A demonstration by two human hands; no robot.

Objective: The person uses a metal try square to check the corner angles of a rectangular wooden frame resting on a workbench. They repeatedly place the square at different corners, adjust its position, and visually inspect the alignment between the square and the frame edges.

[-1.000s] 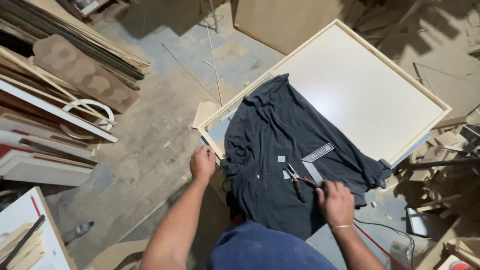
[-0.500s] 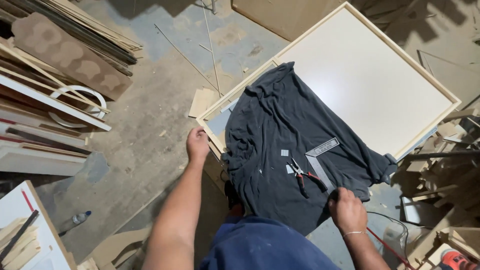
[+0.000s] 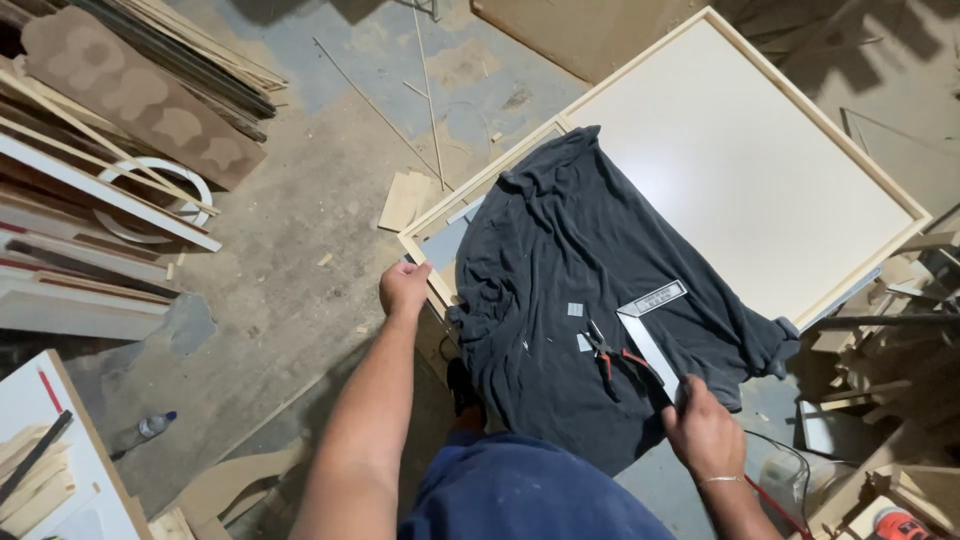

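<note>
A: Left to right: what grips what?

B: The left hand point(image 3: 403, 288) curls over the corner of the framed white panel point(image 3: 745, 165); the dark cloth point(image 3: 580, 270) drapes its near end, carrying pliers point(image 3: 612, 355) and a metal square point(image 3: 650, 322). The right hand point(image 3: 703, 432) closes on the near edge beside the square.

A: Advice?

B: Probably hold both grips level, so the loose tools do not slide.

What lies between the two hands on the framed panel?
In the head view, the dark grey shirt spreads between the left hand and right hand. On it lie red-handled pliers, near the right hand.
</note>
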